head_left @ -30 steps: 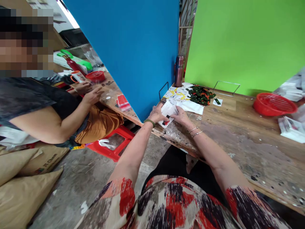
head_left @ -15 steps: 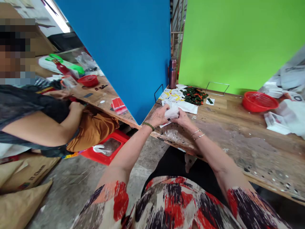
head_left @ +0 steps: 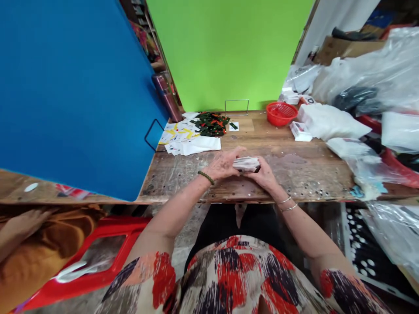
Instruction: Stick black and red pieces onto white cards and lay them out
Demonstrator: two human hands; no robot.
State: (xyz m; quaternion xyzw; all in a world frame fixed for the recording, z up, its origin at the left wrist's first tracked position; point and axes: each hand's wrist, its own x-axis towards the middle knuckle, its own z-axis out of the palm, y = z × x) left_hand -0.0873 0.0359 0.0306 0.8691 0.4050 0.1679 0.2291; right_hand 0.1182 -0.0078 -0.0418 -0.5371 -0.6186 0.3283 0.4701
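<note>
A thick stack of small white cards (head_left: 247, 164) is gripped between my two hands, just above the front part of the wooden table. My left hand (head_left: 224, 165), with a green bead bracelet at the wrist, closes on the stack's left end. On the right end, my right hand (head_left: 264, 175) holds it with thumb and fingers. Beyond my left hand lies a row of overlapping white cards (head_left: 201, 145). Behind that are printed cards with yellow marks (head_left: 180, 132) and a heap of dark green and orange pieces (head_left: 211, 124). One white card with a green piece (head_left: 233, 126) lies beside the heap.
A blue panel (head_left: 75, 96) stands at left and a green panel (head_left: 229, 52) at the back. A flask (head_left: 167, 98) leans near their corner in view. To the right are a red basket (head_left: 281, 114), a white box (head_left: 300, 131) and plastic bags (head_left: 337, 122). A co-worker's hand (head_left: 26, 224) shows at left.
The view has swung to the right. Both hands have moved the stack away from the laid-out cards, rightward over the table, still holding it.
</note>
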